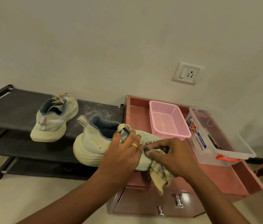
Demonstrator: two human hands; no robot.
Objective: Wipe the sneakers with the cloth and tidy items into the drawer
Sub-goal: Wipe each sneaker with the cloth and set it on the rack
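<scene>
Beige cloth [159, 173] touches pale sneaker [92, 146].

The left hand [124, 152] hides part of the pale mesh sneaker [88, 143]; I can't tell what's inside the clear plastic box [198, 139].

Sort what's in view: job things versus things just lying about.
Job: near sneaker, gripped by left hand; far sneaker; cloth, held in right hand; drawer; probably basket and box, as items to tidy.
Lying about: rack, socket.
</scene>
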